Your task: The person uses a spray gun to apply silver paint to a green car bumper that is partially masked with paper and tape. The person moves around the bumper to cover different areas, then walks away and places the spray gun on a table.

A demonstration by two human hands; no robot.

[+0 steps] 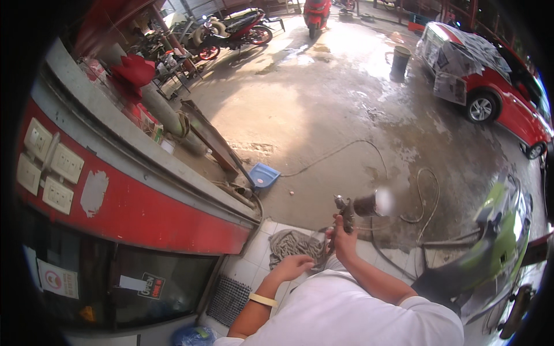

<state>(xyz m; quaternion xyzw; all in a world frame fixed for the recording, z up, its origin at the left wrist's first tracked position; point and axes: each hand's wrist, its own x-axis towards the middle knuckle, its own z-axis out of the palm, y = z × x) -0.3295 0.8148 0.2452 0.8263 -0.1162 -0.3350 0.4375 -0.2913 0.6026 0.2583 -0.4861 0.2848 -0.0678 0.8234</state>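
My right hand (345, 241) is wrapped around the handle of a spray gun (346, 209), held out in front of my body. A dark cup (364, 206) sits at the gun's right side, with a blurred whitish patch at its end. Lower and to the left, my left hand (293, 267) has its fingers loosely stretched toward the right, and nothing shows in it. A yellowish band circles that wrist. Beyond the left hand a crumpled grey rag (297, 247) lies on white tiles. A thin hose (369, 142) loops over the concrete ahead.
A blue dustpan (265, 175) stands beside the red-fronted wall (133, 202) at left. To the right is a green vehicle panel (508, 230). Farther off are a red car (508, 98) partly covered with paper, a dark bucket (399, 63) and parked motorcycles (242, 29).
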